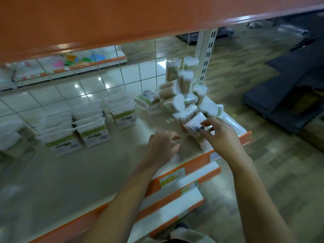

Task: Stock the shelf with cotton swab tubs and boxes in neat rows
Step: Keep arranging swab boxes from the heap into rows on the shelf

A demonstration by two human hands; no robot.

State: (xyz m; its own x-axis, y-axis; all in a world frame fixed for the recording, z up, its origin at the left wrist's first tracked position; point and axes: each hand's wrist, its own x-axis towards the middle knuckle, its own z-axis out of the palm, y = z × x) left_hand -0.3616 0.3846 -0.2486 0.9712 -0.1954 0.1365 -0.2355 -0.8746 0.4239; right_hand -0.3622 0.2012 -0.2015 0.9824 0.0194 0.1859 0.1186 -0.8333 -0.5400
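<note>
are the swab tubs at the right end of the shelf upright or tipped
Mixed: a few tubs at the back stand upright, while most in the pile lie on their sides, round lids facing outward.

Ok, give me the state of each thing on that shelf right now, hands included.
Left hand: empty, fingers curled, low over the shelf.
Right hand: fingers on a lying cotton swab pack near the shelf's front edge.
Boxes: upright, lined up in rows.
Tubs: jumbled pile, some standing, some tipped over.
Shelf: front middle bare.
</note>
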